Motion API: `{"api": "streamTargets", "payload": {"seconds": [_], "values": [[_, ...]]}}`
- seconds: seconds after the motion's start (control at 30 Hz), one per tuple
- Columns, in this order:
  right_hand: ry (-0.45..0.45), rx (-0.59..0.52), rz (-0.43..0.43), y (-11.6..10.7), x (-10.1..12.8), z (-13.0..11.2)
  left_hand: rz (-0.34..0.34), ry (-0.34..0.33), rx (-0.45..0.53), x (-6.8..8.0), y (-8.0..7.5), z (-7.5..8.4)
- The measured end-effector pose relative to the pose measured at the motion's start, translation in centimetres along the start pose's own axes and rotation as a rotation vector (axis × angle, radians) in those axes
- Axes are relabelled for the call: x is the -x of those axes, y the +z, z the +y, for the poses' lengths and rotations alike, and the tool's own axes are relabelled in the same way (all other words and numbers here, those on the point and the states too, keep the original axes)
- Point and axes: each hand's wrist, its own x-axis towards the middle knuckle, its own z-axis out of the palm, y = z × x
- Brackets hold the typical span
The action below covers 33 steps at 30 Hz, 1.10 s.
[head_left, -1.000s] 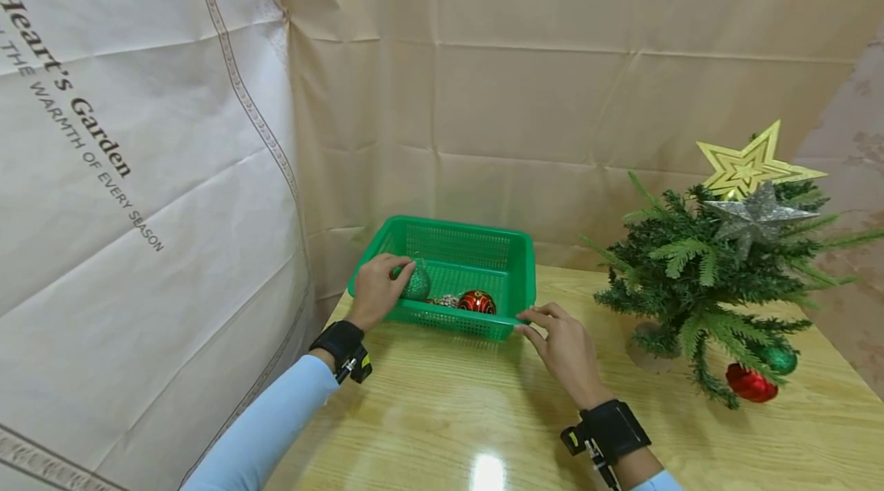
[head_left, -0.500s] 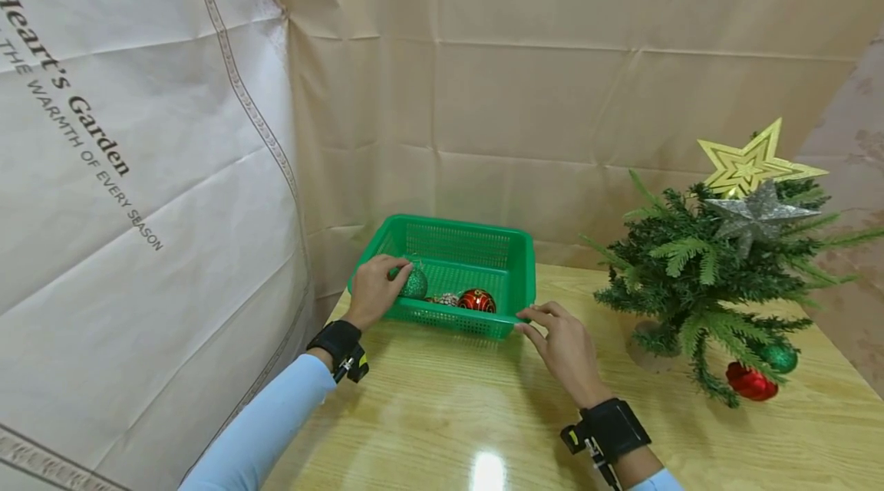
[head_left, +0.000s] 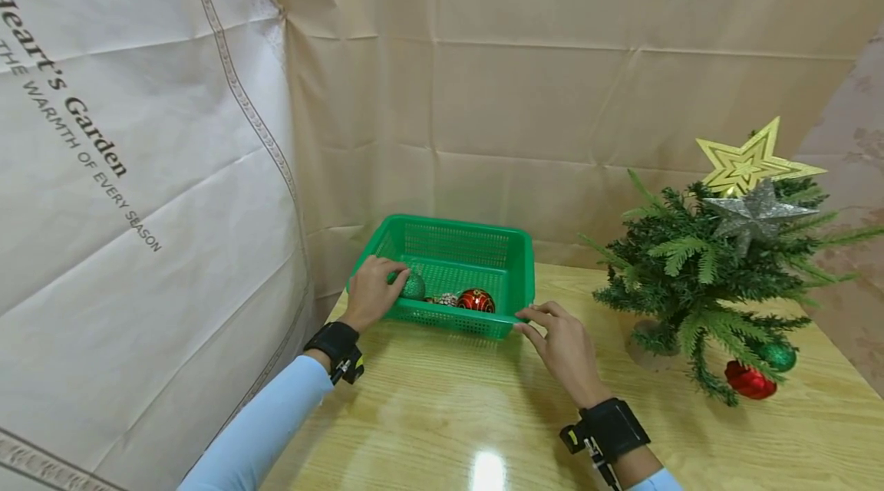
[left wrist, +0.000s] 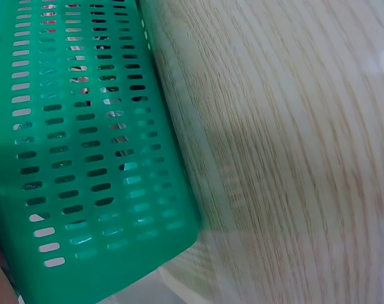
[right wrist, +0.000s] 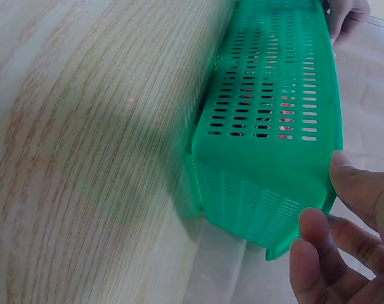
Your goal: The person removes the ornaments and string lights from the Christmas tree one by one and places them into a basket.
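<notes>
The green ball (head_left: 414, 286) sits low in the basket (head_left: 483, 234), at its left end, with the left hand (head_left: 373, 293) curled around it. The right hand (head_left: 562, 345) has its fingers relaxed and touches the basket's near right corner. I think a good way is to loosen the fingers slowly, so the ball does not roll against the red ball (head_left: 476, 300).

Bench (head_left: 442, 414): light wood grain, glossy, with a bright glare spot near the front edge.
Green basket (head_left: 483, 242): stands directly on the bench at its far left corner, close to the paper backdrop.
Small Christmas tree (head_left: 711, 284): stands on the bench at the right, well apart from the green basket, its base hidden under the branches.
</notes>
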Motion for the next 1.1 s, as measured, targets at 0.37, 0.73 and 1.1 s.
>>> {"api": "streamTargets", "payload": {"seconds": [0.37, 0.73, 1.1], "values": [[0.021, -0.009, -0.014, 0.05, 0.25, -0.15, -0.019, -0.045, -0.037, 0.69, 0.14, -0.49], [0.024, -0.02, 0.0, -0.04, 0.02, 0.04, 0.018, -0.069, -0.102, 0.63, 0.12, -0.77], [0.004, -0.009, -0.008, -0.12, -0.07, 0.02, 0.028, -0.081, -0.05, 0.69, 0.01, -0.84]]}}
